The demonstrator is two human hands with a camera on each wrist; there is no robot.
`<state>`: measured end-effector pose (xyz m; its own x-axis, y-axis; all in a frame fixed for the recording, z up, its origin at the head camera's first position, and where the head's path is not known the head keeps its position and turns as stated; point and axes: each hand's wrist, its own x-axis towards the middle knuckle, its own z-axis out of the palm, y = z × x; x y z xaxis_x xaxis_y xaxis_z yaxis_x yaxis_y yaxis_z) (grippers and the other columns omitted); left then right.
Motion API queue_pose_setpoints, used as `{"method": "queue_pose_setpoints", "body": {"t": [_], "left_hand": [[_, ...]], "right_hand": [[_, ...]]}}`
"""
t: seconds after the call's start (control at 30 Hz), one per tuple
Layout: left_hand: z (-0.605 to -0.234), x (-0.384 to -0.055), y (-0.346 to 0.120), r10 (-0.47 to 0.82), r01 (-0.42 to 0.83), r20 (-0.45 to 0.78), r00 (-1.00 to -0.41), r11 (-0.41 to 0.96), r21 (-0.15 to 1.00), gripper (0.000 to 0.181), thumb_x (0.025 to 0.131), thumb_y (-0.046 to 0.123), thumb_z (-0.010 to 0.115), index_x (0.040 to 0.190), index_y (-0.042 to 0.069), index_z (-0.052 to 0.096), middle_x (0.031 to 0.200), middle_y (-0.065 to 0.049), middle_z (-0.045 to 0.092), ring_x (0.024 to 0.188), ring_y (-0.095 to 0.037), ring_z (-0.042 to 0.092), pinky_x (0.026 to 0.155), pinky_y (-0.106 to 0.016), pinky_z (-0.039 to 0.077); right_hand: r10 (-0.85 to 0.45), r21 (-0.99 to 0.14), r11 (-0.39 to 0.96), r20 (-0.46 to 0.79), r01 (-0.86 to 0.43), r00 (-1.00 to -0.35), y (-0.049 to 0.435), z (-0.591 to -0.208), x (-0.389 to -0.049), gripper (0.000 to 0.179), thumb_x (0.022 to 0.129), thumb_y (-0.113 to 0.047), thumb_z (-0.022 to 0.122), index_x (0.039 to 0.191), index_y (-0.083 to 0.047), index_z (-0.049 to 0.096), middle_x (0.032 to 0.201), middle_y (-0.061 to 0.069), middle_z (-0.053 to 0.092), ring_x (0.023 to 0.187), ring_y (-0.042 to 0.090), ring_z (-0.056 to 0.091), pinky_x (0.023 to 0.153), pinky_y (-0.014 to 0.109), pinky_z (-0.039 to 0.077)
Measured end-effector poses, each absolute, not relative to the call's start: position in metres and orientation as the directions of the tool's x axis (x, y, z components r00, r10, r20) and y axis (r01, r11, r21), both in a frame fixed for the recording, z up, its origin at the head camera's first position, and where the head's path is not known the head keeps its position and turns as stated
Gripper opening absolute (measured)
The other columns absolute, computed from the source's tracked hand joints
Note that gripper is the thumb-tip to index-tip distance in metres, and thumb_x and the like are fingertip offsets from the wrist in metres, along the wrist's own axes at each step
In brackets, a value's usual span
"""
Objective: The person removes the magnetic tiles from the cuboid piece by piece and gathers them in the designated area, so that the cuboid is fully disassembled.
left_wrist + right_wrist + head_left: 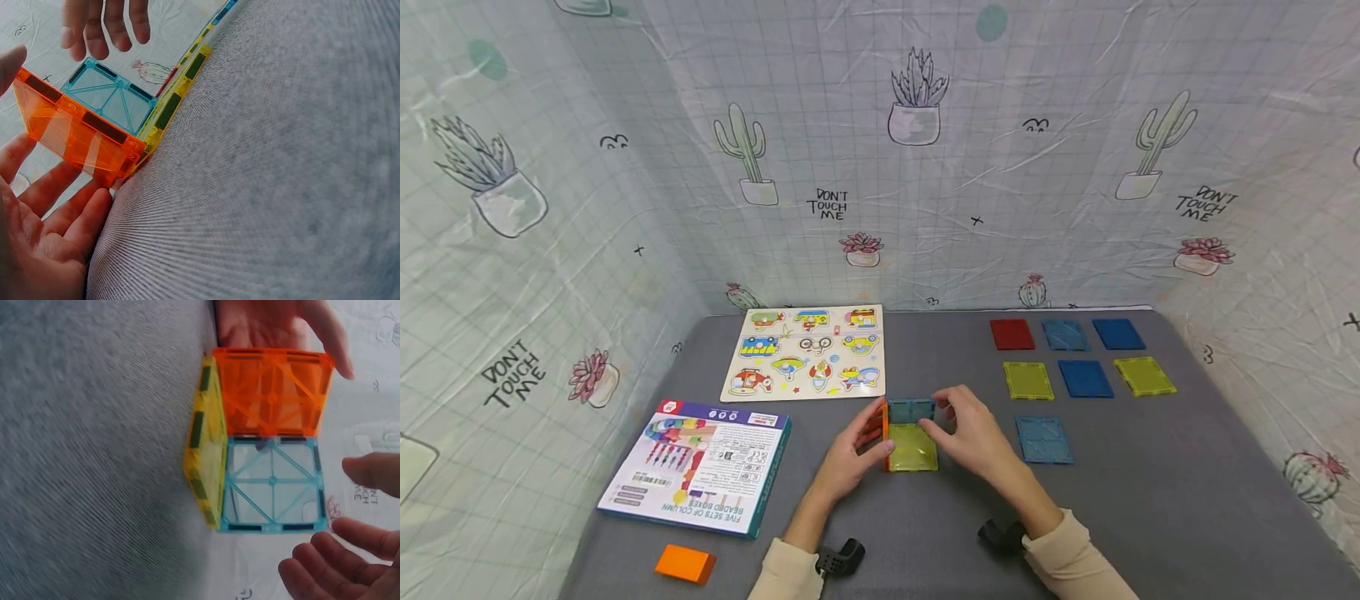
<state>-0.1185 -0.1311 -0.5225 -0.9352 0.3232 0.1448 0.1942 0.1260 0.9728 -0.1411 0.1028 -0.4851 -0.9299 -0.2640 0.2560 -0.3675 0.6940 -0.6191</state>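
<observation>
On the grey cloth lies a yellow magnetic tile. A light blue magnetic tile stands upright along its far edge, and an orange magnetic tile stands along its left edge; the two uprights meet at a corner. My left hand holds the orange tile from outside, fingers against its outer face and thumb at its near upper corner. My right hand hovers beside the light blue tile, thumb and fingers spread; in the right wrist view a gap shows between the fingertips and the tile.
Several flat tiles, including a red tile and a light blue tile, lie at the right. A wooden vehicle puzzle board is behind the left hand. At the left are a beaded-boxes carton and an orange block.
</observation>
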Motion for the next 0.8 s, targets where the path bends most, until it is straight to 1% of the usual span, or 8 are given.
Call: {"method": "queue_pose_setpoints", "body": {"t": [0.17, 0.3, 0.37, 0.47, 0.6, 0.7, 0.8], "left_hand": [[-0.521, -0.118, -0.131, 0.329, 0.19, 0.143, -0.934, 0.117, 0.975, 0.067, 0.098, 0.011, 0.061, 0.157, 0.006, 0.031, 0.152, -0.026, 0.045, 0.139, -0.043, 0.045, 0.115, -0.06, 0.036], [-0.521, -0.118, -0.131, 0.329, 0.19, 0.14, -0.934, 0.124, 0.974, 0.066, 0.098, 0.012, 0.062, 0.157, 0.009, 0.032, 0.152, -0.026, 0.045, 0.139, -0.042, 0.045, 0.116, -0.059, 0.036], [-0.521, -0.118, -0.131, 0.325, 0.189, 0.14, -0.935, 0.125, 0.974, 0.066, 0.098, 0.012, 0.062, 0.157, 0.011, 0.032, 0.152, -0.025, 0.045, 0.139, -0.041, 0.045, 0.115, -0.059, 0.037], [-0.521, -0.118, -0.132, 0.321, 0.192, 0.143, -0.936, 0.128, 0.973, 0.066, 0.098, 0.012, 0.062, 0.157, 0.009, 0.032, 0.151, -0.024, 0.046, 0.139, -0.04, 0.046, 0.115, -0.058, 0.038], [-0.52, -0.117, -0.132, 0.314, 0.192, 0.142, -0.939, 0.136, 0.972, 0.067, 0.097, 0.012, 0.062, 0.157, 0.006, 0.032, 0.151, -0.022, 0.048, 0.138, -0.037, 0.048, 0.114, -0.056, 0.039], [-0.521, -0.118, -0.132, 0.314, 0.191, 0.139, -0.939, 0.139, 0.972, 0.066, 0.097, 0.012, 0.062, 0.157, 0.008, 0.033, 0.15, -0.021, 0.049, 0.137, -0.037, 0.049, 0.114, -0.056, 0.039], [-0.521, -0.118, -0.132, 0.321, 0.195, 0.143, -0.936, 0.136, 0.971, 0.066, 0.098, 0.012, 0.062, 0.157, 0.007, 0.033, 0.15, -0.023, 0.048, 0.138, -0.038, 0.048, 0.114, -0.057, 0.039]], "right_hand": [[-0.292, -0.611, 0.683, 0.274, -0.401, -0.916, 0.099, -0.49, -0.139, 0.044, 0.084, -0.029, 0.08, 0.117, -0.004, 0.065, 0.11, 0.012, 0.062, 0.089, 0.024, 0.061, 0.072, 0.03, 0.056], [-0.315, -0.623, 0.663, 0.27, -0.414, -0.91, 0.095, -0.492, -0.136, 0.042, 0.084, -0.028, 0.081, 0.114, -0.003, 0.065, 0.107, 0.012, 0.062, 0.086, 0.024, 0.06, 0.07, 0.027, 0.054], [-0.344, -0.625, 0.654, 0.255, -0.426, -0.904, 0.093, -0.492, -0.134, 0.04, 0.085, -0.027, 0.08, 0.113, -0.003, 0.065, 0.105, 0.011, 0.061, 0.084, 0.022, 0.058, 0.069, 0.025, 0.052], [-0.397, -0.618, 0.646, 0.229, -0.448, -0.889, 0.089, -0.494, -0.131, 0.04, 0.084, -0.028, 0.08, 0.113, -0.005, 0.065, 0.105, 0.01, 0.062, 0.086, 0.02, 0.058, 0.07, 0.024, 0.052], [-0.447, -0.609, 0.641, 0.197, -0.467, -0.872, 0.085, -0.496, -0.128, 0.043, 0.084, -0.029, 0.08, 0.116, -0.006, 0.064, 0.11, 0.008, 0.062, 0.091, 0.018, 0.06, 0.075, 0.028, 0.056], [-0.449, -0.61, 0.644, 0.188, -0.462, -0.874, 0.083, -0.497, -0.128, 0.043, 0.084, -0.029, 0.081, 0.116, -0.006, 0.064, 0.11, 0.007, 0.061, 0.091, 0.018, 0.06, 0.077, 0.028, 0.056], [-0.412, -0.615, 0.645, 0.22, -0.453, -0.884, 0.083, -0.496, -0.128, 0.04, 0.083, -0.025, 0.082, 0.113, -0.005, 0.064, 0.105, 0.008, 0.06, 0.086, 0.018, 0.058, 0.073, 0.025, 0.055]]}}
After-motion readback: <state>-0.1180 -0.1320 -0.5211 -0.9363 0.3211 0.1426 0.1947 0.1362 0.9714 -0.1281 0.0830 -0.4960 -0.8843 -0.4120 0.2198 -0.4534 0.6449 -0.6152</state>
